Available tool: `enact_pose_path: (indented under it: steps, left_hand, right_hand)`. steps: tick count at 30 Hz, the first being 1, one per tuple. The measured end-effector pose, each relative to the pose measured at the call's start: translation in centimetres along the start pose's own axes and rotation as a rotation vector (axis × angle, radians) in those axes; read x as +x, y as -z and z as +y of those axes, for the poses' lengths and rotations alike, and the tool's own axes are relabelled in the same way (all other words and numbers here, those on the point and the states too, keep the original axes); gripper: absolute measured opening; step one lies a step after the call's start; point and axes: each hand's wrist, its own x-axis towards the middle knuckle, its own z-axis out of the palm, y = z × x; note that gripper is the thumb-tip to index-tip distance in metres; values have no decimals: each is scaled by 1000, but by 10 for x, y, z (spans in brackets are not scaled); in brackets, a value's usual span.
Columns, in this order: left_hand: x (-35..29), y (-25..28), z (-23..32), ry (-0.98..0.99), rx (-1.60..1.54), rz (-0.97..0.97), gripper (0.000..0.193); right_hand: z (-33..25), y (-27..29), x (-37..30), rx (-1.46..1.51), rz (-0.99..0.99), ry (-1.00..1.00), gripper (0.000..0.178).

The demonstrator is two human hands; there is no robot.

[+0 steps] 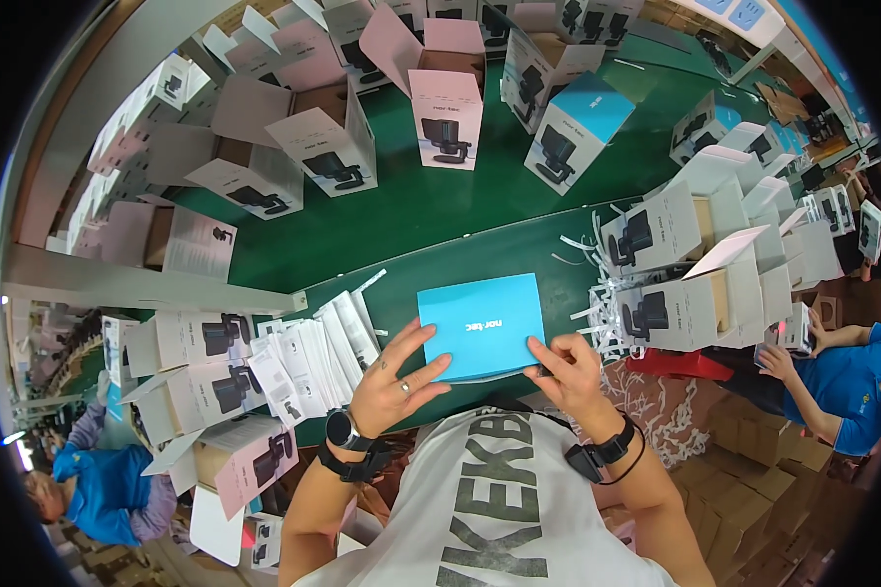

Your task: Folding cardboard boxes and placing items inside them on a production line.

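In front of me on the green table sits a bright blue cardboard box (pixel 482 325), with its flat blue face up. My left hand (pixel 394 383) lies at its near left corner, fingers spread, thumb and fingertips touching the blue face. At the near right corner, my right hand (pixel 568 370) is closed on the box's edge, thumb on top and fingers curled. What the right fingers do below the edge is hidden. Left of the box lies a fanned pile of white leaflets (pixel 313 357), close to my left hand.
Open printed cartons (pixel 448 117) line the far side, and a blue-topped carton (pixel 591 106) stands among them. More open cartons crowd both sides. White strips (pixel 607 318) hang at the right edge. Co-workers in blue (pixel 837 386) work at right and left.
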Motion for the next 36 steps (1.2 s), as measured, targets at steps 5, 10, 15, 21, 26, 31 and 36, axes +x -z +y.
enact_pose_path:
  steps: [5,10,15,21,26,31,36]
  left_hand:
    - [4,10,1,-62,142,-55,55]
    - [33,2,31,12,413,-273,70]
    - [21,-26,25,37,557,-283,88]
    - [22,-27,10,-41,578,-257,89]
    - [48,9,2,-17,436,-258,95]
    - [46,17,2,59,400,-347,105]
    - [52,17,16,51,466,-381,105]
  right_hand:
    - [-5,0,4,-11,-17,-29,53]
    - [-7,-11,7,-7,-121,139,51]
    - [-7,-30,-2,4,-47,91,44]
    - [-17,-24,5,72,-36,51,35]
    - [-10,-20,14,189,-54,-15,30]
    - [-18,-9,38,407,-9,-225,25]
    - [-2,-56,89,386,260,-379,21]
